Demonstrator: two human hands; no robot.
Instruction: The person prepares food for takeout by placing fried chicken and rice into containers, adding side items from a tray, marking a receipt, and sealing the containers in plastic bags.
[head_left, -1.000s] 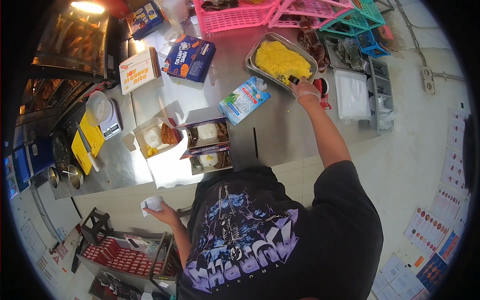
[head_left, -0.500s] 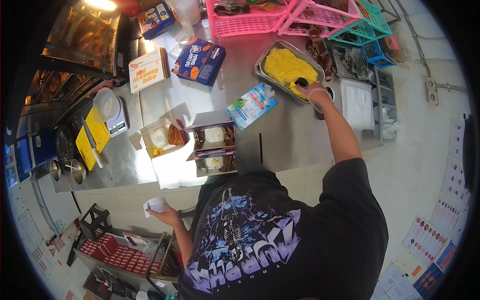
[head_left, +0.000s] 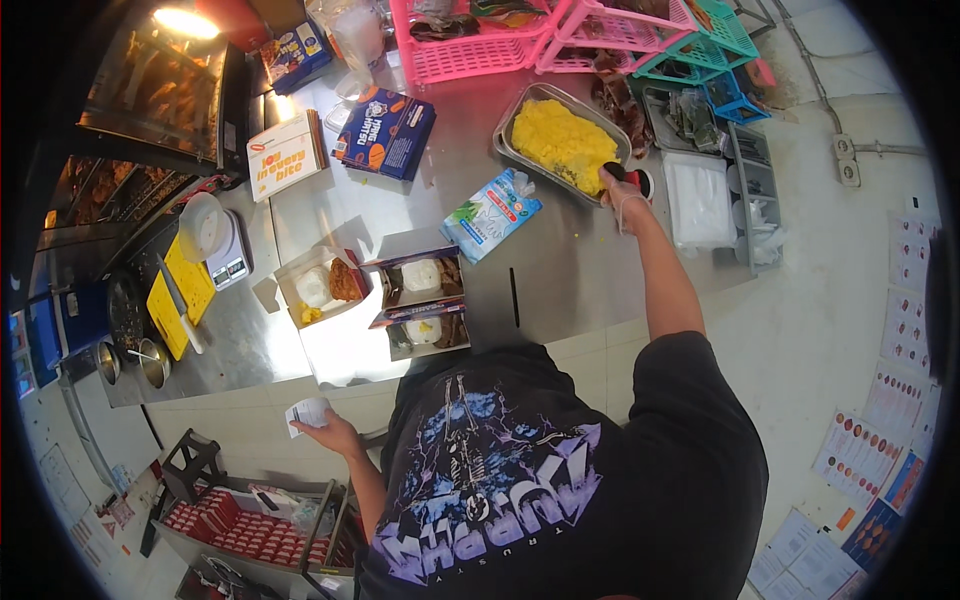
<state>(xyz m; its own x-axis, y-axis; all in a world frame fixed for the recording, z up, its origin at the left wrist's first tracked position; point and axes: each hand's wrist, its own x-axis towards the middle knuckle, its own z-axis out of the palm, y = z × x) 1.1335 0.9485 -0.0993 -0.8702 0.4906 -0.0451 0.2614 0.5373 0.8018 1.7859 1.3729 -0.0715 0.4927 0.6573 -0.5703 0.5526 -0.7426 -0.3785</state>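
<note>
My right hand (head_left: 622, 198) reaches out to the near right corner of a metal tray of yellow rice (head_left: 563, 140) and grips a black-handled scoop (head_left: 614, 171). Low at my left side, below the counter edge, my left hand (head_left: 325, 430) holds a small white paper cup (head_left: 306, 410). Three open food boxes sit on the steel counter (head_left: 560, 270) in front of me: one (head_left: 318, 287) at the left and two (head_left: 420, 280) (head_left: 426, 330) in the middle. Each holds a white rice mound and fried pieces.
A blue and white bag (head_left: 490, 212) lies beside the tray. Flat cartons (head_left: 385, 130) (head_left: 287, 152) lie farther back, with pink baskets (head_left: 470, 50) behind them. A scale (head_left: 215, 240) and yellow boards (head_left: 178, 300) stand at the left. A white container (head_left: 700, 200) sits right of the tray.
My right hand has drawn slightly back from over the rice to the tray's near right corner. My left hand stays low with the white cup.
</note>
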